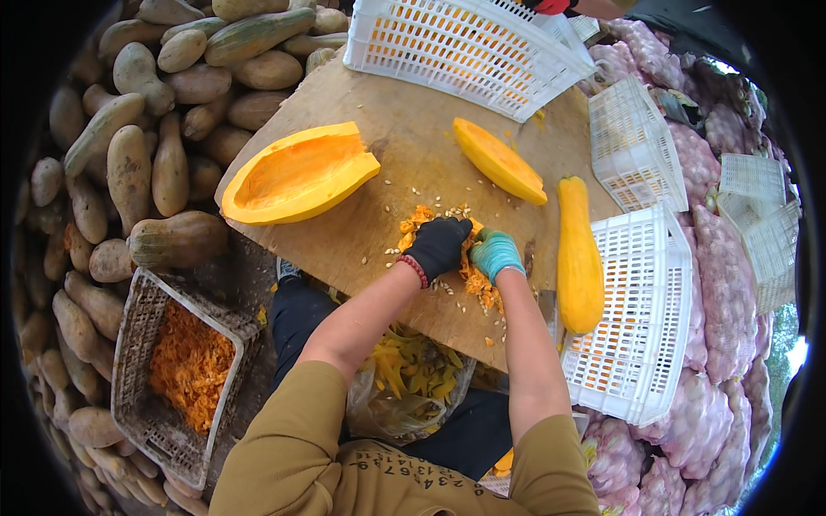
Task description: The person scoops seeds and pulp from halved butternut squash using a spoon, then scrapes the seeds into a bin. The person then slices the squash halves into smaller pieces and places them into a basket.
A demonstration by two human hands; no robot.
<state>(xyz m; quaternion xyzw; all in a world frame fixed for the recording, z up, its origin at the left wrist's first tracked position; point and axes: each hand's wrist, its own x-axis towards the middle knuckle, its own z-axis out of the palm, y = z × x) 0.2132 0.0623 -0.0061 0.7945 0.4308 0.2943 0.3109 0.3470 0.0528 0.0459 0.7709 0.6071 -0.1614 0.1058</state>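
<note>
On a wooden board (413, 161), my left hand (440, 244), in a black glove, grips orange pumpkin pulp (477, 278) with seeds. Beside it, my right hand (495, 255), in a turquoise glove, closes on the same heap; the fingertips of both hands are partly hidden in it. Loose pale seeds lie around the hands. A hollowed, peeled pumpkin half (303, 177) rests at the board's left. Toward the back right lies a smaller peeled pumpkin piece (498, 161). A whole peeled pumpkin (579, 258) lies at the right edge, partly against a white crate (635, 309).
Another white crate (464, 58) stands at the back, near another person's red-gloved hand (552, 5). Unpeeled pumpkins (129, 168) are piled left, above a dirty crate (132, 348) of pulp. Peelings (413, 364) fill a bag below the board. Mesh sacks of garlic (726, 290) flank the right.
</note>
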